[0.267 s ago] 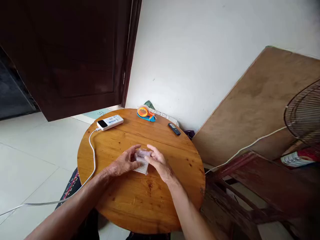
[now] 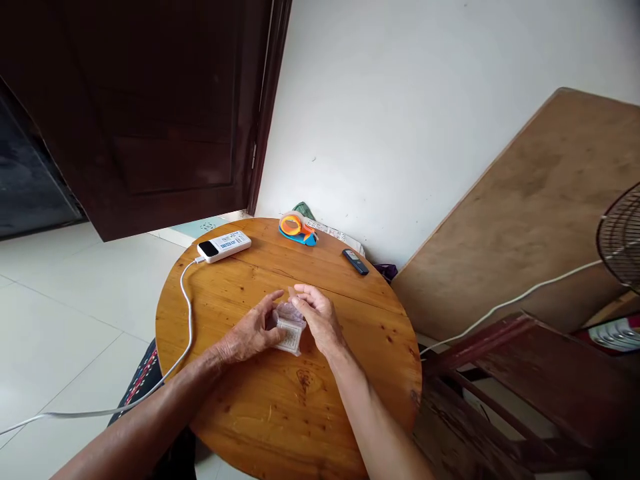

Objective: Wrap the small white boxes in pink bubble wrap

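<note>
A small, pale rectangular pack (image 2: pixel 289 335) with a printed face, wrapped in clear plastic, is over the near-middle of the round wooden table. My left hand (image 2: pixel 260 329) grips its left side, thumb across the top face. At the pack's far edge a crumpled, see-through flap of plastic wrap (image 2: pixel 290 311) stands up. My right hand (image 2: pixel 319 317) is at that flap, thumb and forefinger pinched together on what looks like the flap's upper edge. The right fingertips partly cover what they hold.
A white power bank (image 2: pixel 231 245) with a plugged-in white cable (image 2: pixel 188 313) lies at the table's (image 2: pixel 240 420) far left. An orange and blue tape dispenser (image 2: pixel 299 230) sits at the back, a dark handheld device (image 2: pixel 355 262) at the back right. Right of the table stand a wooden chair (image 2: pixel 500 373) and a fan (image 2: pixel 623 233).
My right hand has drawn up and away from the pack's face, and the plastic flap stands higher. More of the printed face shows. The whole view has shifted slightly.
</note>
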`<state>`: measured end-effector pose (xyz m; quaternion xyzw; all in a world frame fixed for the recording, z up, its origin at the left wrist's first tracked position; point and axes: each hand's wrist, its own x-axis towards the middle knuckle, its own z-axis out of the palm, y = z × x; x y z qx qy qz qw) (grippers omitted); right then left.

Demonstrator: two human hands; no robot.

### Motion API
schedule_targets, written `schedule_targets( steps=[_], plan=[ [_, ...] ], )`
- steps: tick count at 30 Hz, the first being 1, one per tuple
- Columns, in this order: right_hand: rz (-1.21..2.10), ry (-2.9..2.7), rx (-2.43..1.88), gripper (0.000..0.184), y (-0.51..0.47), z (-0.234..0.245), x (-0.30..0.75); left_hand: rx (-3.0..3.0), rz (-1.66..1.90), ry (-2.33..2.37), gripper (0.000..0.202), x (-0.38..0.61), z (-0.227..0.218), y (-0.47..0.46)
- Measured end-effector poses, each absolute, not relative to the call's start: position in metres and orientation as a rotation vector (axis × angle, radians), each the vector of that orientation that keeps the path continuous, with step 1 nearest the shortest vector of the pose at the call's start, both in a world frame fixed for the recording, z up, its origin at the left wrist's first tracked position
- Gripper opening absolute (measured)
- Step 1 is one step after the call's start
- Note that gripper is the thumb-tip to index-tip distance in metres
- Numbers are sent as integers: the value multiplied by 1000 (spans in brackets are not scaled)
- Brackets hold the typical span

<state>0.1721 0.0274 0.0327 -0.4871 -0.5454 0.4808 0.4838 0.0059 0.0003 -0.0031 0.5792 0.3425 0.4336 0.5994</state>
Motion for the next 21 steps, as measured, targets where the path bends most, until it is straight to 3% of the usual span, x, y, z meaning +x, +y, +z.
schedule_targets(
  steps=[8, 21],
  plan=[
    [1105, -1208, -1083, 39, 25, 23, 169, 1487, 1053, 977, 78, 8, -2, -7],
    [931, -1478, -1045, 30, 17, 29, 171, 1535, 1064, 1063, 68, 8, 3, -4]
  ],
)
